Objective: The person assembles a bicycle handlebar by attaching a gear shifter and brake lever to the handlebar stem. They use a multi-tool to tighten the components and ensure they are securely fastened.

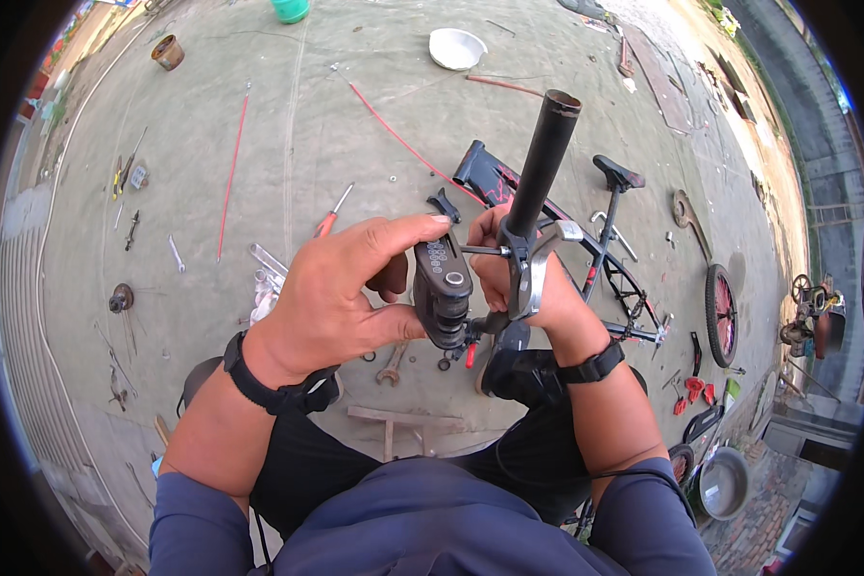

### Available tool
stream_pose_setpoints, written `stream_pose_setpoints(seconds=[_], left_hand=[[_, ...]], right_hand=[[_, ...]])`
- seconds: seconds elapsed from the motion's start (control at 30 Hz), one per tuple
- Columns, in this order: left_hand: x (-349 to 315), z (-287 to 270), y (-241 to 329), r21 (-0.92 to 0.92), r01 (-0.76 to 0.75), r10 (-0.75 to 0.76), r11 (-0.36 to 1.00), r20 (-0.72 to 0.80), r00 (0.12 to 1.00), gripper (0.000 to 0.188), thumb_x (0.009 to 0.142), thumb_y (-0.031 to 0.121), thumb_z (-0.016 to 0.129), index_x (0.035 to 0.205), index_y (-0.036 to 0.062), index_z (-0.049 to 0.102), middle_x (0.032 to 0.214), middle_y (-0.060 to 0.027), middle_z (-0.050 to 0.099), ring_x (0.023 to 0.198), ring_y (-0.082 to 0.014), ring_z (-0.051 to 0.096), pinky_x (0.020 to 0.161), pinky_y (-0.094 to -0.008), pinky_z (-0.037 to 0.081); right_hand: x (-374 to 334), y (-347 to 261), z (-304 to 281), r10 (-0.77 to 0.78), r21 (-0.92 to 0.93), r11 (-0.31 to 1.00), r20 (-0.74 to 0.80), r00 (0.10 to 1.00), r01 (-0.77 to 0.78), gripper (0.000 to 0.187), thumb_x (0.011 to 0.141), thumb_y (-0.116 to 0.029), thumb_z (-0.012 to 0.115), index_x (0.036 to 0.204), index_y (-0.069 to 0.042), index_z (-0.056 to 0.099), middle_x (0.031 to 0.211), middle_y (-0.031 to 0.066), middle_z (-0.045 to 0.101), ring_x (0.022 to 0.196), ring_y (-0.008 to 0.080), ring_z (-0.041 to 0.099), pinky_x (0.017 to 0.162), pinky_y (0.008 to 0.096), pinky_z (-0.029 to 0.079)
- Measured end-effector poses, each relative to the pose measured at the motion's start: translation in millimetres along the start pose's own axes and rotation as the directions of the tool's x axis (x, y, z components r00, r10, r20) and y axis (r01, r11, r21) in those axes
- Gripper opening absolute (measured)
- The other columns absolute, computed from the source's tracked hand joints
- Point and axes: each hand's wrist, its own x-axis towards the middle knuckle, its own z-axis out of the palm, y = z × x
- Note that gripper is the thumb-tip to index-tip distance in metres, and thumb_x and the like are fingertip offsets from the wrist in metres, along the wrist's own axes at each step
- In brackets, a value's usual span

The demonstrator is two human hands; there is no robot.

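My left hand (331, 288) is closed round a black folding multi-tool (442, 278), thumb below and forefinger along its top. A thin hex key (483, 251) is swung out of the tool and reaches to the clamp of a brake lever (536, 274). Whether its tip sits in the bolt is too small to tell. The lever is on a black handlebar (545, 144) whose open tube end points up and away. Behind the lever, my right hand (492, 269) grips the bar, its fingers partly hidden by the lever and clamp.
Beyond my right hand lies a black and red bicycle frame (490, 178) with its saddle (619, 173). A wheel (721, 315) is farther right. An orange-handled screwdriver (326, 224), a wrench (391, 370), red cables (235, 173) and a white basin (457, 50) lie on the ground.
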Motion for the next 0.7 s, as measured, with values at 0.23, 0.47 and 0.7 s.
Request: stream_pose_setpoints(seconds=[0.23, 0.47, 0.7], left_hand=[[8.4, 9.1, -8.8, -0.461, 0.214, -0.318, 0.861, -0.159, 0.935, 0.054, 0.098, 0.044, 0.075, 0.123, -0.0021, 0.064, 0.092, -0.0028, 0.062, 0.080, -0.0108, 0.061, 0.066, -0.0264, 0.051], [14.3, 13.5, -7.4, -0.567, 0.682, -0.676, 0.462, 0.271, 0.685, 0.063, 0.106, 0.052, 0.058, 0.139, -0.0022, 0.052, 0.089, -0.0032, 0.064, 0.073, -0.0068, 0.062, 0.057, -0.0244, 0.049], [6.8, 36.1, -20.2, -0.494, 0.324, -0.379, 0.807, -0.011, 0.925, 0.072, 0.101, 0.044, 0.070, 0.151, 0.0000, 0.043, 0.128, -0.0123, 0.058, 0.098, -0.0163, 0.064, 0.084, -0.0300, 0.056]], right_hand=[[-3.3, 4.8, 10.9, -0.150, -0.182, 0.969, 0.102, 0.983, 0.167, 0.019, 0.087, 0.003, 0.065, 0.103, -0.003, 0.056, 0.084, -0.0011, 0.055, 0.072, 0.0068, 0.050, 0.061, 0.0261, 0.043], [-7.0, 4.8, 5.9, -0.261, -0.272, 0.915, 0.161, 0.952, 0.297, 0.019, 0.088, -0.002, 0.066, 0.104, -0.004, 0.057, 0.093, 0.0023, 0.056, 0.084, 0.0105, 0.053, 0.071, 0.0294, 0.047], [-5.1, 9.7, 3.4, -0.358, -0.271, 0.886, 0.115, 0.927, 0.376, 0.020, 0.087, 0.000, 0.067, 0.104, -0.005, 0.057, 0.089, -0.0004, 0.055, 0.081, 0.0095, 0.053, 0.069, 0.0293, 0.046]])
